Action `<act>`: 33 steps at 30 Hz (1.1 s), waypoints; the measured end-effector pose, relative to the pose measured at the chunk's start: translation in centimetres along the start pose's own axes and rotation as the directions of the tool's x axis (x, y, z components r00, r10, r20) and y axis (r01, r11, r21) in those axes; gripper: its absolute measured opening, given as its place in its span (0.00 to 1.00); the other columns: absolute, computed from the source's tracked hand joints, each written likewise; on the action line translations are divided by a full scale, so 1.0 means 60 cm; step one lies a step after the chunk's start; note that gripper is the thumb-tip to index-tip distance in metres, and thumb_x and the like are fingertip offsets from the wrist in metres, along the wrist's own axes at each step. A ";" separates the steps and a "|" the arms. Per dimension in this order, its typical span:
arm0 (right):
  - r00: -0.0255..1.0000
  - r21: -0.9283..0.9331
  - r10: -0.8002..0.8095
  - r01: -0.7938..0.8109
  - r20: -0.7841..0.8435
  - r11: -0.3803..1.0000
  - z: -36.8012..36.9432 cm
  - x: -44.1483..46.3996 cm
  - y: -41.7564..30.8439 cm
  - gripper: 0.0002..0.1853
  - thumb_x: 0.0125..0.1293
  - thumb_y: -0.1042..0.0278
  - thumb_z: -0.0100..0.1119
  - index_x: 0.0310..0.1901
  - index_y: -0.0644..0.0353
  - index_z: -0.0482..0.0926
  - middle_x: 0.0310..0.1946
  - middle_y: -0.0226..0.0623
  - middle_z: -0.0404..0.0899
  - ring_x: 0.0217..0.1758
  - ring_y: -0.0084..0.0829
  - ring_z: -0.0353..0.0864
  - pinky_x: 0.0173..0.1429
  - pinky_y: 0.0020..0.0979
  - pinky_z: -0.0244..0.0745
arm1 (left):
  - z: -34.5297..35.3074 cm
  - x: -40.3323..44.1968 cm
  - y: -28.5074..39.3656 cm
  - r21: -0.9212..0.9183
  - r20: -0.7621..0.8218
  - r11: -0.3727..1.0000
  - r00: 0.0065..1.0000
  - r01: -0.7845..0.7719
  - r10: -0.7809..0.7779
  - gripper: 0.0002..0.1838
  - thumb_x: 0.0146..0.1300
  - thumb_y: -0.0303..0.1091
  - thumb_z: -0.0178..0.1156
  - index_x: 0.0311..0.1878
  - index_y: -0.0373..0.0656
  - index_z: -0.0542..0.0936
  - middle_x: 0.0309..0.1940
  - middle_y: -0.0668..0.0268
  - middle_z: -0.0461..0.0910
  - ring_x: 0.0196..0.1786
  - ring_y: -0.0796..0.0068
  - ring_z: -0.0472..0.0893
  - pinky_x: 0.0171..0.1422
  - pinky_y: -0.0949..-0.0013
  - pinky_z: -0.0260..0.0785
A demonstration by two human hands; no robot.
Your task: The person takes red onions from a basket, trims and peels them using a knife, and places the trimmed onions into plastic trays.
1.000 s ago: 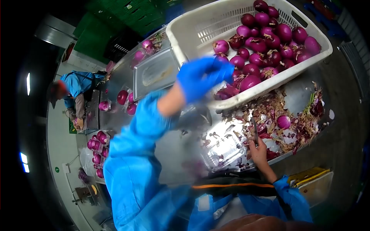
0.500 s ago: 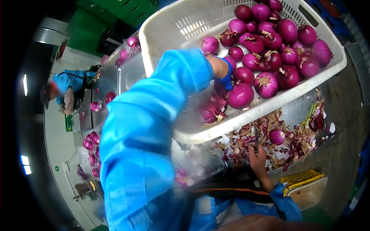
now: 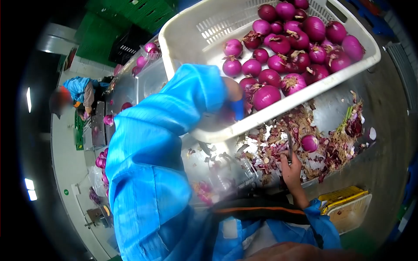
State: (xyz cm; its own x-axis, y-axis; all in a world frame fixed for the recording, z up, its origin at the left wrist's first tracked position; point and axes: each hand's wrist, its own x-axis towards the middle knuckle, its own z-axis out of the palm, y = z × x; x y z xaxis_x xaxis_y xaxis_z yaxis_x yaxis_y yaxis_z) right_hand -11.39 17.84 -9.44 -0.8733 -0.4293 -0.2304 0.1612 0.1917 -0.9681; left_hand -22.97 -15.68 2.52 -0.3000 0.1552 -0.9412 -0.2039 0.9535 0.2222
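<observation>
My left hand, in a blue glove, is down inside the white crate at its near left corner. Sleeve and wrist cover most of it and its fingers are blurred, so a grip cannot be made out. A blurred onion lies beside it, and a large red onion sits just to its right. Many red onions fill the crate's right part. My bare right hand is closed on a knife, blade pointing up, over a heap of onion skins. One peeled onion rests among the skins.
A metal table runs under the crate. Clear plastic trays lie near my body. At the far left a co-worker in blue stands by packed onions. A yellow basket stands at the lower right, and green crates are stacked at the upper left.
My left hand has gone from above the crate's left side down among the onions, then toward the near left corner. My right hand keeps the knife in nearly the same place.
</observation>
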 end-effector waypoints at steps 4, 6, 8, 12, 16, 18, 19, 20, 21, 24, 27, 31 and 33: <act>0.998 -0.024 0.056 -0.057 -0.021 0.998 -0.021 -0.020 -0.019 0.09 0.70 0.70 0.55 0.45 0.65 0.79 0.31 0.32 0.80 0.32 0.20 0.77 0.38 0.26 0.72 | -0.024 -0.114 0.034 -0.195 -0.295 0.977 0.955 -0.093 0.032 0.40 0.53 0.51 0.72 0.65 0.40 0.73 0.49 0.58 0.81 0.49 0.67 0.82 0.49 0.69 0.78; 0.998 -0.013 0.060 -0.060 -0.023 0.998 -0.027 -0.027 -0.043 0.09 0.71 0.68 0.54 0.45 0.64 0.79 0.32 0.33 0.80 0.33 0.20 0.78 0.38 0.26 0.72 | -0.010 -0.146 0.023 -0.354 -0.488 0.837 0.846 -0.418 0.217 0.36 0.58 0.44 0.71 0.68 0.45 0.70 0.50 0.65 0.81 0.49 0.73 0.82 0.47 0.69 0.78; 0.991 -0.059 -0.123 0.119 -0.056 0.991 -0.030 -0.028 -0.068 0.10 0.72 0.66 0.53 0.46 0.63 0.80 0.32 0.34 0.80 0.34 0.22 0.79 0.39 0.28 0.74 | 0.024 -0.179 0.046 -0.415 -0.666 0.643 0.697 -0.643 0.267 0.37 0.59 0.43 0.69 0.69 0.40 0.68 0.54 0.61 0.79 0.54 0.70 0.79 0.57 0.68 0.74; 0.950 -0.073 -0.302 0.297 -0.072 0.952 -0.035 -0.034 -0.194 0.10 0.71 0.69 0.54 0.47 0.64 0.79 0.37 0.45 0.81 0.37 0.42 0.83 0.40 0.35 0.76 | 0.086 -0.201 0.065 -0.364 -0.839 0.316 0.456 -0.876 0.296 0.44 0.56 0.42 0.71 0.73 0.40 0.61 0.61 0.58 0.74 0.58 0.67 0.79 0.58 0.67 0.76; 0.701 -0.394 -0.712 0.645 -0.034 0.654 -0.041 -0.032 -0.266 0.17 0.53 0.79 0.63 0.47 0.60 0.79 0.37 0.42 0.79 0.36 0.44 0.82 0.38 0.37 0.77 | 0.165 -0.235 0.128 -0.075 -0.892 0.399 0.240 -0.914 0.383 0.43 0.54 0.31 0.71 0.72 0.40 0.60 0.68 0.59 0.66 0.71 0.67 0.66 0.75 0.62 0.59; 0.639 -0.542 -0.769 0.649 0.009 0.534 -0.044 -0.044 -0.282 0.21 0.47 0.78 0.68 0.47 0.58 0.80 0.36 0.39 0.79 0.35 0.41 0.81 0.37 0.38 0.75 | 0.214 -0.228 0.153 -0.188 -0.901 0.284 0.281 -0.940 0.332 0.46 0.51 0.32 0.74 0.72 0.40 0.60 0.69 0.60 0.65 0.71 0.67 0.65 0.74 0.62 0.60; 0.620 -0.585 -0.784 0.650 0.040 0.484 -0.046 -0.051 -0.288 0.22 0.46 0.78 0.69 0.47 0.57 0.80 0.35 0.38 0.78 0.34 0.40 0.81 0.36 0.36 0.75 | 0.234 -0.223 0.162 -0.207 -0.901 0.304 0.302 -0.930 0.311 0.47 0.50 0.33 0.74 0.72 0.40 0.60 0.68 0.60 0.67 0.70 0.67 0.67 0.73 0.62 0.61; 0.602 -0.626 -0.795 0.648 0.074 0.433 -0.047 -0.057 -0.291 0.23 0.45 0.77 0.70 0.47 0.57 0.79 0.35 0.37 0.78 0.34 0.39 0.81 0.36 0.35 0.75 | 0.250 -0.218 0.169 -0.226 -0.900 0.322 0.324 -0.919 0.291 0.48 0.50 0.34 0.75 0.72 0.39 0.60 0.67 0.59 0.68 0.69 0.66 0.68 0.72 0.61 0.62; 0.584 -0.657 -0.808 0.641 0.082 0.397 -0.045 -0.063 -0.289 0.23 0.44 0.75 0.71 0.46 0.57 0.79 0.32 0.35 0.76 0.32 0.37 0.80 0.34 0.33 0.74 | 0.264 -0.211 0.171 -0.199 -0.902 0.359 0.314 -0.912 0.297 0.48 0.50 0.35 0.75 0.72 0.39 0.60 0.66 0.59 0.69 0.69 0.66 0.69 0.72 0.61 0.62; 0.592 -0.718 -0.798 0.605 0.117 0.344 -0.044 -0.076 -0.273 0.21 0.46 0.74 0.69 0.46 0.57 0.80 0.30 0.35 0.74 0.32 0.36 0.80 0.33 0.33 0.74 | 0.295 -0.190 0.173 -0.147 -0.900 0.440 0.305 -0.886 0.312 0.48 0.49 0.36 0.75 0.72 0.39 0.60 0.64 0.58 0.72 0.67 0.65 0.71 0.71 0.61 0.63; 0.558 -0.718 -0.819 0.624 0.131 0.310 -0.043 -0.073 -0.250 0.17 0.50 0.74 0.66 0.45 0.57 0.80 0.27 0.33 0.73 0.28 0.33 0.79 0.29 0.34 0.73 | 0.318 -0.181 0.177 -0.188 -0.882 0.455 0.353 -0.871 0.312 0.48 0.50 0.38 0.75 0.72 0.39 0.61 0.63 0.57 0.73 0.67 0.64 0.72 0.71 0.60 0.64; 0.562 -0.739 -0.818 0.602 0.122 0.304 -0.048 -0.078 -0.210 0.17 0.50 0.74 0.65 0.44 0.56 0.81 0.25 0.31 0.72 0.25 0.32 0.78 0.27 0.34 0.72 | 0.339 -0.168 0.173 -0.260 -0.863 0.359 0.382 -0.897 0.331 0.47 0.50 0.38 0.75 0.72 0.39 0.61 0.63 0.57 0.73 0.66 0.64 0.72 0.71 0.60 0.63; 0.569 -0.744 -0.815 0.590 0.109 0.313 -0.050 -0.083 -0.201 0.17 0.50 0.75 0.65 0.45 0.56 0.81 0.25 0.31 0.72 0.25 0.32 0.78 0.26 0.33 0.72 | 0.349 -0.167 0.170 -0.314 -0.856 0.299 0.405 -0.901 0.321 0.47 0.51 0.38 0.74 0.72 0.39 0.61 0.64 0.57 0.72 0.66 0.64 0.72 0.71 0.60 0.63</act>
State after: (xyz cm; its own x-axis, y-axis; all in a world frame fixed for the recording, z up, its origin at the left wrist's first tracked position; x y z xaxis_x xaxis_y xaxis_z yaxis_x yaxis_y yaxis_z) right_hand -10.35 20.29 3.67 -0.5786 -0.4968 0.6469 -0.8070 0.4637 -0.3657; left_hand -2.54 -2.09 8.87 -0.9847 0.1479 -0.0920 -0.0833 0.0641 0.9945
